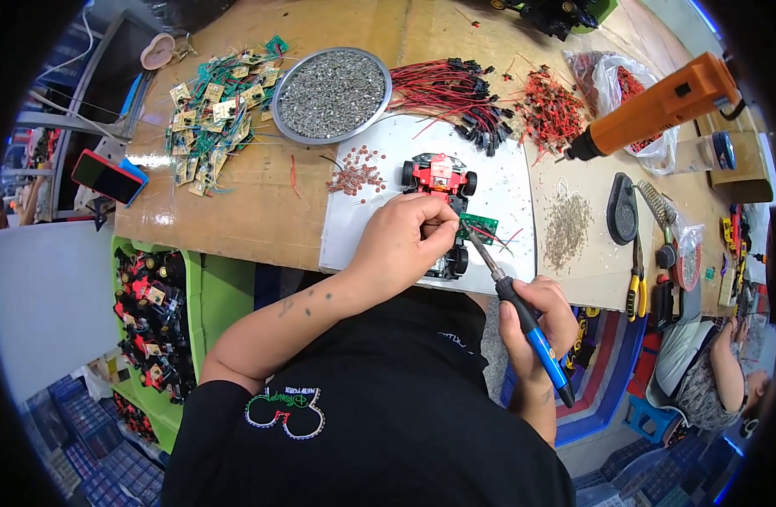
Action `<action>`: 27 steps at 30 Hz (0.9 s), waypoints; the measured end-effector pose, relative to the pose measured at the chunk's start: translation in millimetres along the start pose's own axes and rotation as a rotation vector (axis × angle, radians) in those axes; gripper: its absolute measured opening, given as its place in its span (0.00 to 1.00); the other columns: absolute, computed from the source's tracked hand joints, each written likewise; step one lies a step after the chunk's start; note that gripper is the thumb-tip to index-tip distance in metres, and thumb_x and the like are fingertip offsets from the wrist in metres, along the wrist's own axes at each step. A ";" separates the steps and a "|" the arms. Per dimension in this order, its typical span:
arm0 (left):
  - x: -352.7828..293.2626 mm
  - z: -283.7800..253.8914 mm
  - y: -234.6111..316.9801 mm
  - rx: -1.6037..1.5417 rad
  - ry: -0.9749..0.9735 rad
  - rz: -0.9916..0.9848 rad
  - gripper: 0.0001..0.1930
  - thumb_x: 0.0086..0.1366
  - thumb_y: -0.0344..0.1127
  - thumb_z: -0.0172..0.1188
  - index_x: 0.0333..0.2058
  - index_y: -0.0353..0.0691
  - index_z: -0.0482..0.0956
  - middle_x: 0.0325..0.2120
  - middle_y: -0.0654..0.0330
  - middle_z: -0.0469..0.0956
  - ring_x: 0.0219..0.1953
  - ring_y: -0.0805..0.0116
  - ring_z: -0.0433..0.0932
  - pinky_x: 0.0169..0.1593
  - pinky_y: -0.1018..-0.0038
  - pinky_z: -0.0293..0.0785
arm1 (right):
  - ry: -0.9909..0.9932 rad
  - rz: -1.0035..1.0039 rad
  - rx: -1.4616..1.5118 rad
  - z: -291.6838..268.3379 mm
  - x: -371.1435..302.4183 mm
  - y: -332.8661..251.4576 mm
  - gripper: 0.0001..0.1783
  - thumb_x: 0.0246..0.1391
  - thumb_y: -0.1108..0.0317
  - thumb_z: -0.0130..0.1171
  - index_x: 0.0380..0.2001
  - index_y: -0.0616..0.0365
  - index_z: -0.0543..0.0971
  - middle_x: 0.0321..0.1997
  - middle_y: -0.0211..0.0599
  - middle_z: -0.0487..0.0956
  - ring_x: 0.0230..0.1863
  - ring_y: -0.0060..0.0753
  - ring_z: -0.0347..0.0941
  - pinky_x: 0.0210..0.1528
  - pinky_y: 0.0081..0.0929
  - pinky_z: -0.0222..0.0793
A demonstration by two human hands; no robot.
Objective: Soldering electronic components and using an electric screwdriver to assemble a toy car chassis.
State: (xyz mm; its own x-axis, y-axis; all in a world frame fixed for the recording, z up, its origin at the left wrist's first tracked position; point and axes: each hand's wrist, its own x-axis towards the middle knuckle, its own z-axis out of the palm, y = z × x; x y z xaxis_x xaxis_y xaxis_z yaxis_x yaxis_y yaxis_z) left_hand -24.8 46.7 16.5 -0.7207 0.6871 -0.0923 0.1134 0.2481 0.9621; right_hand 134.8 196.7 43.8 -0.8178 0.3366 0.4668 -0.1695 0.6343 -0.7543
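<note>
My right hand [547, 319] grips the blue and black handle of a soldering iron [538, 336]. Its metal tip reaches a small green circuit board [479, 225] with red and black wires. Beside that board my left hand [412, 235] is pinched closed at the fingertips; what sits between them is too small to make out. Partly under the left hand lies a red and black toy car chassis [439, 176] with black wheels, on a white sheet [510, 190]. Small brown disc parts [357, 171] are scattered left of the car.
Behind are a metal tray of tiny parts [333, 93], wired boards [215, 114] and red cables [439, 89]. An orange electric screwdriver [658, 106] hangs at right. Pliers [636, 283] lie at the right edge. A green crate [194, 308] holds car chassis. Another person [713, 380] sits far right.
</note>
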 end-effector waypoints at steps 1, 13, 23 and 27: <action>-0.1 0.1 0.1 0.002 -0.001 0.000 0.04 0.63 0.27 0.60 0.33 0.32 0.79 0.25 0.67 0.75 0.24 0.84 0.69 0.27 0.82 0.65 | -0.010 0.004 -0.002 -0.5 0.6 -0.4 0.16 0.37 0.77 0.69 0.34 0.63 0.79 0.24 0.40 0.77 0.23 0.38 0.72 0.31 0.31 0.67; -0.4 2.3 1.6 -0.039 0.012 -0.023 0.03 0.64 0.27 0.60 0.33 0.33 0.79 0.24 0.69 0.75 0.24 0.86 0.69 0.27 0.84 0.66 | 0.045 0.132 0.053 5.7 3.5 11.4 0.25 0.44 0.78 0.70 0.48 0.63 0.77 0.33 0.42 0.82 0.35 0.40 0.78 0.41 0.31 0.72; -2.1 -2.0 -0.4 -0.056 0.010 -0.035 0.05 0.62 0.28 0.61 0.36 0.34 0.81 0.28 0.64 0.77 0.27 0.80 0.72 0.32 0.80 0.69 | 0.068 0.424 0.347 43.2 16.5 24.3 0.33 0.48 0.82 0.66 0.59 0.58 0.70 0.51 0.41 0.78 0.41 0.24 0.75 0.47 0.23 0.73; -3.7 -14.1 13.9 0.408 0.123 0.324 0.10 0.56 0.31 0.66 0.38 0.39 0.82 0.33 0.59 0.77 0.38 0.64 0.74 0.44 0.70 0.70 | 0.016 0.362 0.282 36.8 22.6 25.0 0.33 0.48 0.83 0.65 0.59 0.57 0.70 0.49 0.39 0.77 0.40 0.23 0.74 0.44 0.22 0.74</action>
State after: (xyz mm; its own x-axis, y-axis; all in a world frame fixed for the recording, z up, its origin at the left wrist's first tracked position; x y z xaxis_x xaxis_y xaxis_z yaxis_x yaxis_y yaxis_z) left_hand -30.2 38.0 33.8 -0.6763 0.6937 0.2476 0.5828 0.2984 0.7559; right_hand 91.8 194.5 18.5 -0.8438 0.5137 0.1554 -0.0192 0.2604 -0.9653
